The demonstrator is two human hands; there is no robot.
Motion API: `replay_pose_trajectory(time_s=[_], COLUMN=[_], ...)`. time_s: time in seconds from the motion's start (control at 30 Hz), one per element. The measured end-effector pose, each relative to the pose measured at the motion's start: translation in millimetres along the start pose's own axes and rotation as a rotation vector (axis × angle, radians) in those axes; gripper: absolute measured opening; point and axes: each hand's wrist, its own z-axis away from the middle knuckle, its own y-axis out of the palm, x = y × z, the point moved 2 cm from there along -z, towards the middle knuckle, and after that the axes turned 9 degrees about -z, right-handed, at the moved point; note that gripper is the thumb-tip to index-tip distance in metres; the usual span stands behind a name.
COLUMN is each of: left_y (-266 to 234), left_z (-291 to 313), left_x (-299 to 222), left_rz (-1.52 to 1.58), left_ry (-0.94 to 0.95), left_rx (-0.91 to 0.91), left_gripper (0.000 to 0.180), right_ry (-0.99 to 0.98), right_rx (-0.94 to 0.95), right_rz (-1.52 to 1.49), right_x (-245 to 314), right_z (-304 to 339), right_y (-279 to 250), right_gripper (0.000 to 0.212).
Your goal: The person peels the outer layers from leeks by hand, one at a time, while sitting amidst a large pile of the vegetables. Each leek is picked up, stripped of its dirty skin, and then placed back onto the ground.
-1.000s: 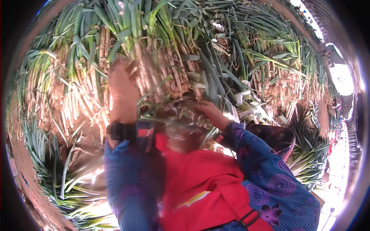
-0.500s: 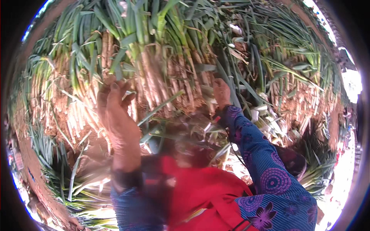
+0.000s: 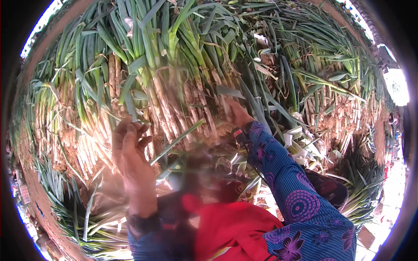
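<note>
Long green onions (image 3: 165, 108) with pale, earth-stained stems and green leaves stand bunched before me, leaning slightly. Beside their left lower part is my left hand (image 3: 133, 152), its fingers bent inward; whatever they may hold is hidden. My right hand (image 3: 238, 114) reaches in at the right side of the bunch, fingers around the stems and partly hidden among them. A loose green leaf (image 3: 178, 141) slants across the stem bottoms between my hands. Blur covers the area just below the bunch.
More green onions (image 3: 82, 143) stand in a row at the left, and another row (image 3: 331, 108) is at the right. Cut pale stem pieces and leaf scraps (image 3: 300, 141) lie near my right forearm. Further onions (image 3: 98, 222) lie at the lower left. Red cloth (image 3: 235, 230) covers my front.
My right hand has moved left against the bunch, and the stems there lean further left at the top. My left hand stays nearly in place, fingers still curled. The view has shifted slightly.
</note>
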Motion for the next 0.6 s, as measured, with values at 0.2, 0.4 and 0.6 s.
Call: replay_pose_trajectory(time_s=[0.2, 0.4, 0.6], left_y=[10, 7, 10], left_z=[-2, 3, 7], left_x=[16, 11, 5], left_rz=[0.007, -0.004, 0.076], left_ry=[-0.014, 0.008, 0.025], left_rx=[0.025, 0.025, -0.033], left_gripper=[0.020, 0.020, 0.020], right_ry=[0.226, 0.231, 0.028], right_rx=[-0.160, -0.137, -0.489], right_rz=[-0.327, -0.149, 0.432], right_x=[40, 78, 52], right_z=[8, 22, 25], right_y=[1, 30, 14], right_gripper=[0.031, 0.022, 0.019])
